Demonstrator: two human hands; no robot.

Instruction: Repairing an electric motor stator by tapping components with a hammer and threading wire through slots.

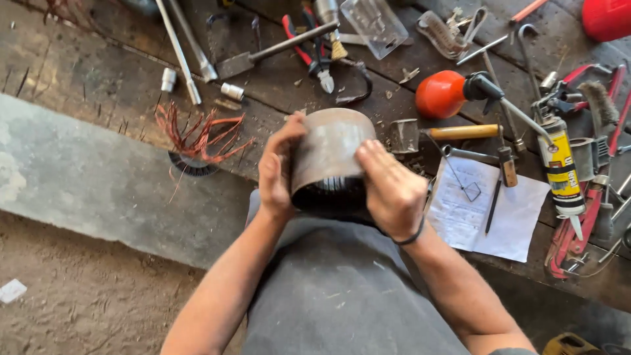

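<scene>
- Left hand [276,172] and right hand [392,189]: clamped on opposite sides of metal cylinder [330,152], held over lap at workbench [98,79] edge.
- Copper wire bundle [200,135]: left of cylinder.
- Hammer [434,133], paper sheet [490,210]: right.

A dull grey metal cylinder [332,154], hollow with a dark ribbed bore, is tilting with its open end toward the person, sitting over the surface's near edge.

Left hand [276,172] and right hand [392,190] face each other, fingers curled inward, forearms angled up from below.
</scene>
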